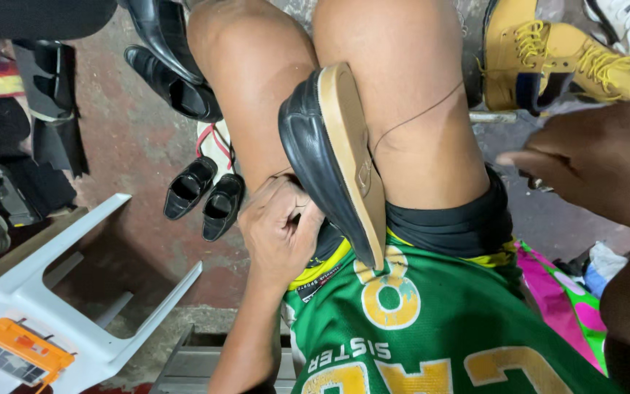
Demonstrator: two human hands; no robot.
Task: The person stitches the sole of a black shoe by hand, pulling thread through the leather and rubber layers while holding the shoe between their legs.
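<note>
A black leather shoe (pixel 308 153) with a tan sole (pixel 351 146) is wedged sole-up between my bare knees. My left hand (pixel 280 228) grips the shoe's heel side, fingers curled against the upper. My right hand (pixel 592 164) is raised at the right, close to the camera and blurred, pulling a thin dark thread (pixel 417 113) that runs taut from the sole across my thigh. Its fingers pinch together on the thread's end, where a small metal tool (pixel 537 184) shows beneath them.
A pair of small black shoes (pixel 204 195) lies on the reddish floor, larger black shoes (pixel 173 76) behind. Yellow lace-up boots (pixel 548 55) stand at upper right. A white plastic chair (pixel 74 292) with an orange case (pixel 16 350) sits at lower left.
</note>
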